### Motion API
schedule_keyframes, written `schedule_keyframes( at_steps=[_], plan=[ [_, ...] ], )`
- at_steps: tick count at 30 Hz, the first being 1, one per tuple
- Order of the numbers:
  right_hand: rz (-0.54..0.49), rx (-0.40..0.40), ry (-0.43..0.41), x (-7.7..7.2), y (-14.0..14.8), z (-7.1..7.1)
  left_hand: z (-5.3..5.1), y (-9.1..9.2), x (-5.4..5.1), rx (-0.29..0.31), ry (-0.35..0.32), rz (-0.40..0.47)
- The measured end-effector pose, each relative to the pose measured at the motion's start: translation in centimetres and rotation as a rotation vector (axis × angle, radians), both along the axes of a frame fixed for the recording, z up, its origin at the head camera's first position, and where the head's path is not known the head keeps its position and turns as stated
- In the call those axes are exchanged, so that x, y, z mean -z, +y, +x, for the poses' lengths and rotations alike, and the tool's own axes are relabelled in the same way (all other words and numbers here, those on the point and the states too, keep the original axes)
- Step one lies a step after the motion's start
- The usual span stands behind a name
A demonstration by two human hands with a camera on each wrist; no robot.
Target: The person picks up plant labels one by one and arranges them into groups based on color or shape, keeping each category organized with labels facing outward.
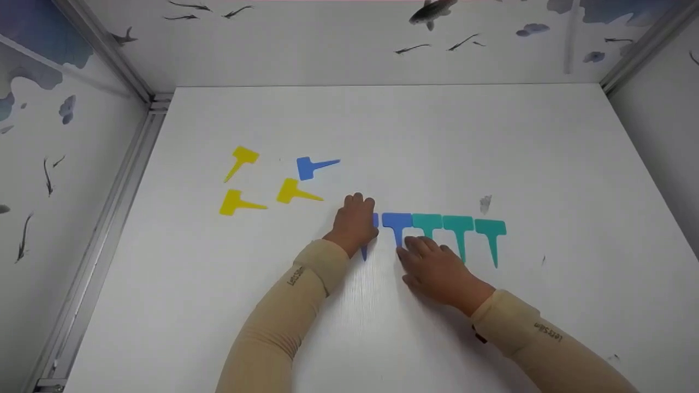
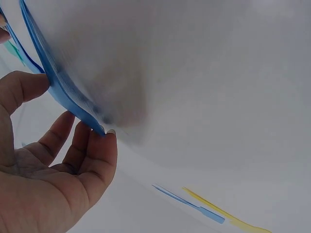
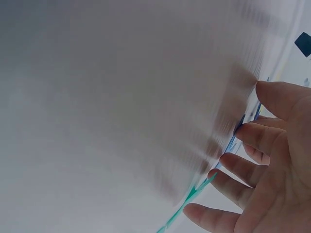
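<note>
On white tbl, head cam: L hand over blue T-tag, L end of row, beside 2nd blue tag. L wrist: it pinches blue T-tag. R wrist: R hand, fingers loosely spread nr teal tag.

On the tabletop, 5 plant labels lie side by side in a row, stems toward the near side. The left hand is over the leftmost label; the right hand covers part of the middle label's stem. Behind and left lie 4 loose labels, 2 left, 2 right. A wall panel stands behind.
</note>
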State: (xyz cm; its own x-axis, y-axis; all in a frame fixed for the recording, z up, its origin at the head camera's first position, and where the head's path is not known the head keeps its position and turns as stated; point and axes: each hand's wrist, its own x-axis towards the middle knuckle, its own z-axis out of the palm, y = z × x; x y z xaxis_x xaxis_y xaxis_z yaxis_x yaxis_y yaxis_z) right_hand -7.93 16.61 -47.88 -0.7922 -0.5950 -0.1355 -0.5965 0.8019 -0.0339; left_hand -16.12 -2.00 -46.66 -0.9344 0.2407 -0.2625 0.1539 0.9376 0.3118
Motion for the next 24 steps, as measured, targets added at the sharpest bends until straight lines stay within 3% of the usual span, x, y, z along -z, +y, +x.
schedule_keyframes(
  at_steps=[13, 24],
  plan=[
    [0.007, 0.014, 0.001, 0.31, -0.01, -0.14, -0.27, 0.08, 0.10, 0.043, 0.040, -0.025],
    [0.003, 0.014, 0.001, 0.38, -0.06, -0.09, -0.33, 0.42, -0.06, 0.034, 0.030, -0.010]
  ],
)
